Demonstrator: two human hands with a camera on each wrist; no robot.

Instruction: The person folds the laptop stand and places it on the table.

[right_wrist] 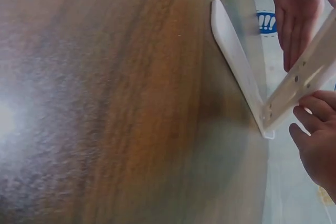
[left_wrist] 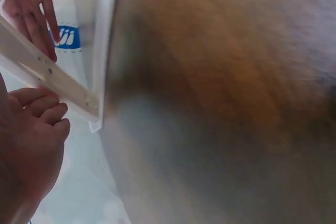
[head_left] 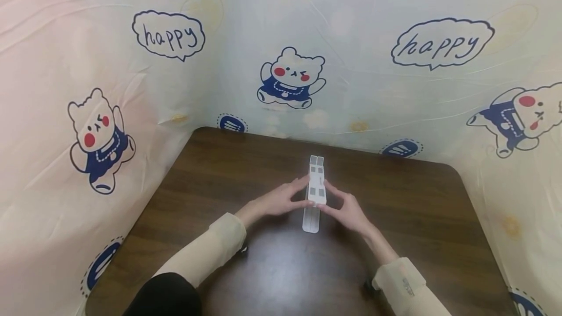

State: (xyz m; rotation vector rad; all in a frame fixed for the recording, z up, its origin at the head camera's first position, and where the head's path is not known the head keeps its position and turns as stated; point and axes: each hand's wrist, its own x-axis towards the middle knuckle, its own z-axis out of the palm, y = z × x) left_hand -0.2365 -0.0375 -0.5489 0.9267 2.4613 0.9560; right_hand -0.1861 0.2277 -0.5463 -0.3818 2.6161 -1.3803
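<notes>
— What does the surface look like?

— The worktop (head_left: pixel 246 169) is dark brown wood grain with rounded corners and a glossy finish that throws back a pale glare near the person's sleeves. A printed sheet (head_left: pixel 373 91) stands around it on three sides, pale, creased, with cartoon bears in blue overalls and speech bubbles reading "happy".

— And the thing in the middle?

— A white folding bracket (head_left: pixel 316 191) sits near the centre of the worktop. One flat leg lies on the wood and points toward the person; the other leg rises at an angle from the hinge, with small holes along it, as the wrist views show.

— How do the hands sit on it?

— The left hand (head_left: pixel 281 200) holds the raised leg from the left, fingers curled against its edge. The right hand (head_left: pixel 347 210) meets it from the right, fingertips pinching the same leg. Both cream sleeves reach in from the near edge.
</notes>
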